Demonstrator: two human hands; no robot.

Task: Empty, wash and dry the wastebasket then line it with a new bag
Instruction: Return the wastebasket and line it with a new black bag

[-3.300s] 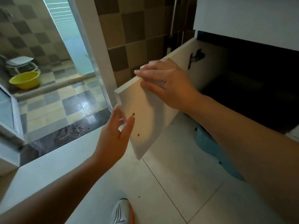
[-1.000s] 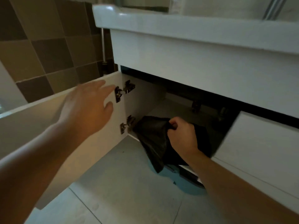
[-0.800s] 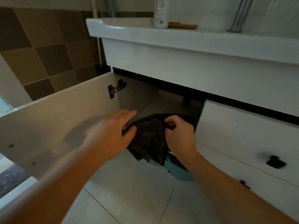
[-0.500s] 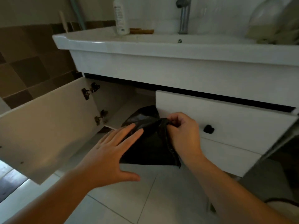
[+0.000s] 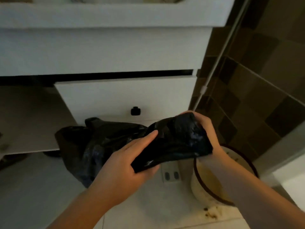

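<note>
Two bare hands and two bare forearms only, filling the lower half of the frame: left hand [image 5: 125, 167] just below centre, broad across the back with knuckles softly rounded, right hand [image 5: 207, 129] right of centre, mostly its outer edge and wrist on show. Uncovered left forearm [image 5: 79, 207] running down to the bottom edge left of centre, uncovered right forearm [image 5: 257, 195] thicker in view and running off at the lower right corner. Skin smooth and unmarked as far as the soft, dim picture tells, fingernails too blurred to make out.
</note>
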